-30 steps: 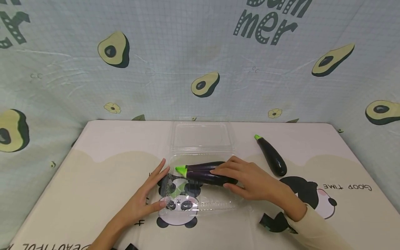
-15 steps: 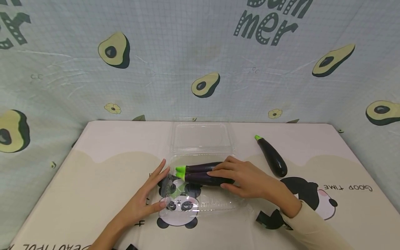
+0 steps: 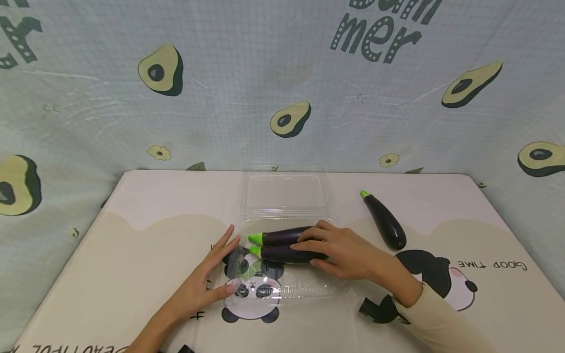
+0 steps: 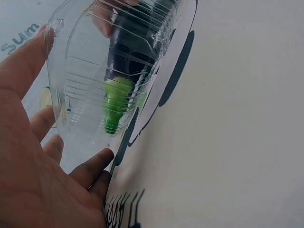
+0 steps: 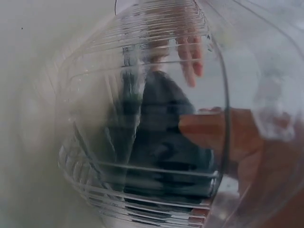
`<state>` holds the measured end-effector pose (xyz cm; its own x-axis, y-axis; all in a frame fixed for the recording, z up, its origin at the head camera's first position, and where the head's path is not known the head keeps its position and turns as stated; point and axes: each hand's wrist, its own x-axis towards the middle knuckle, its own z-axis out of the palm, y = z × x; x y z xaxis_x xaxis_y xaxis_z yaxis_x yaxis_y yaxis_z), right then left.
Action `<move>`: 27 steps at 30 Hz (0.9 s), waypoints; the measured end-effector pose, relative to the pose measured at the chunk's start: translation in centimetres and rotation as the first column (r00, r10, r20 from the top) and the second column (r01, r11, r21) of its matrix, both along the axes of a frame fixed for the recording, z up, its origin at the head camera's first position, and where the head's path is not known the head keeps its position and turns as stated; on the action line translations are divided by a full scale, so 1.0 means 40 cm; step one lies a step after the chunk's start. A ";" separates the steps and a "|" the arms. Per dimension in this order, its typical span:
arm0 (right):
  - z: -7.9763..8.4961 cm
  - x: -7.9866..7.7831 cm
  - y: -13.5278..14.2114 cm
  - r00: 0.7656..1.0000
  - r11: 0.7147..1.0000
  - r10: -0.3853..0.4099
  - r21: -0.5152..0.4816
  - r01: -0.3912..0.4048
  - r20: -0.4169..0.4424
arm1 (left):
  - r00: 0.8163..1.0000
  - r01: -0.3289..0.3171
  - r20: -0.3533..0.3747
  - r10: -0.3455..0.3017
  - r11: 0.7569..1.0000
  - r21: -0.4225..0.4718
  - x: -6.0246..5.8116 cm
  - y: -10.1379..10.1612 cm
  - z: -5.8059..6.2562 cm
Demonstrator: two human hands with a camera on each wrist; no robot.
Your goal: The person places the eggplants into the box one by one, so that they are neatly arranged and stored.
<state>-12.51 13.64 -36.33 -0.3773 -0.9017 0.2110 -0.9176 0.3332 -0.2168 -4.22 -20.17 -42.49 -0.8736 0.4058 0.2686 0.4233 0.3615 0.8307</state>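
A clear plastic clamshell box (image 3: 306,291) lies open on the table, its lid (image 3: 287,191) folded back at the far side. Inside the base are two eggplants side by side, green stems pointing left. My right hand (image 3: 346,252) grips the near eggplant (image 3: 278,253) by its thick end, thumb on the near side, fingers over the top. The far eggplant (image 3: 280,237) is partly hidden behind those fingers. With fingers spread, my left hand (image 3: 200,289) touches the box's left side. The left wrist view shows a green stem (image 4: 116,102) through the ribbed plastic.
A third eggplant (image 3: 384,220) lies on the table to the right of the box. The table (image 3: 132,255) has a printed cover with panda pictures and lettering. Behind it hangs a pale cloth (image 3: 229,73) printed with avocados.
My right hand has shifted slightly left with the near eggplant. A narrow gap now shows between the two eggplants, which overlapped earlier. My left hand has stayed in place.
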 end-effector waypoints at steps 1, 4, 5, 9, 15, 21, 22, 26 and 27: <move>-0.001 0.000 -0.001 1.000 1.000 0.000 0.000 0.000 -0.001 | 1.000 0.001 0.001 -0.001 1.000 0.001 0.000 0.000 0.000; -0.002 0.002 -0.003 1.000 1.000 0.000 0.003 0.000 -0.005 | 1.000 0.002 0.003 -0.002 1.000 0.005 0.000 0.000 0.000; -0.001 0.003 -0.004 1.000 1.000 -0.001 0.004 0.001 -0.004 | 1.000 0.003 0.003 -0.003 1.000 0.004 0.000 0.000 0.000; -0.001 0.007 -0.008 1.000 1.000 -0.010 0.014 0.010 -0.004 | 1.000 0.006 -0.001 -0.006 1.000 0.002 -0.002 0.000 -0.003; -0.003 0.012 -0.016 1.000 0.999 -0.028 0.030 0.027 0.014 | 1.000 0.005 0.001 -0.005 1.000 0.001 -0.002 0.000 -0.004; -0.007 0.013 -0.021 0.999 0.999 -0.037 0.028 0.036 0.020 | 1.000 0.007 0.005 -0.007 1.000 0.005 -0.003 0.001 -0.005; -0.009 0.013 -0.021 0.999 0.999 -0.035 0.026 0.035 0.018 | 1.000 0.007 0.005 -0.007 1.000 0.005 -0.003 0.000 -0.004; -0.012 0.012 -0.021 0.999 0.999 -0.033 0.029 0.032 0.015 | 1.000 0.007 0.003 -0.007 1.000 0.002 -0.003 -0.001 -0.004; -0.013 0.012 -0.021 0.999 0.999 -0.031 0.029 0.031 0.015 | 1.000 0.007 0.002 -0.007 1.000 0.000 -0.003 -0.001 -0.003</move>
<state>-12.05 12.79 -36.85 -0.4082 -0.8952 0.1788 -0.9033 0.3678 -0.2210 -4.33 -20.21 -42.61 -0.8713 0.4117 0.2671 0.4242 0.3582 0.8317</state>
